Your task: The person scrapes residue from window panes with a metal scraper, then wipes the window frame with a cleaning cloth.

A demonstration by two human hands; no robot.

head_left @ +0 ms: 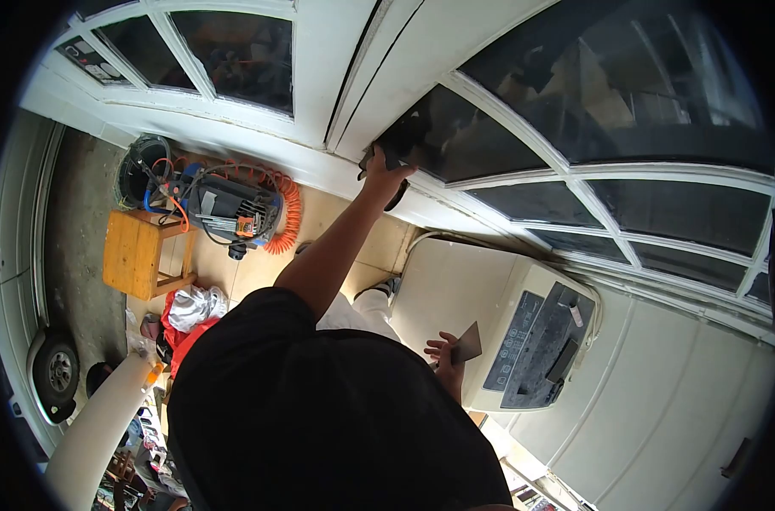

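Left hand point(386, 173), arm raised, presses a dark cloth point(397, 152) against the lower corner of a dark glass pane point(464, 136) in a white-framed door; fingers closed on the cloth. Right hand point(445, 353), at 5 o'clock from the left, holds a small flat dark square card point(468, 343) pinched between its fingers, above a white top-loading washing machine point(455, 298). At 9 o'clock, an orange-hosed air compressor point(234, 209) beside a wooden stool point(140, 253).
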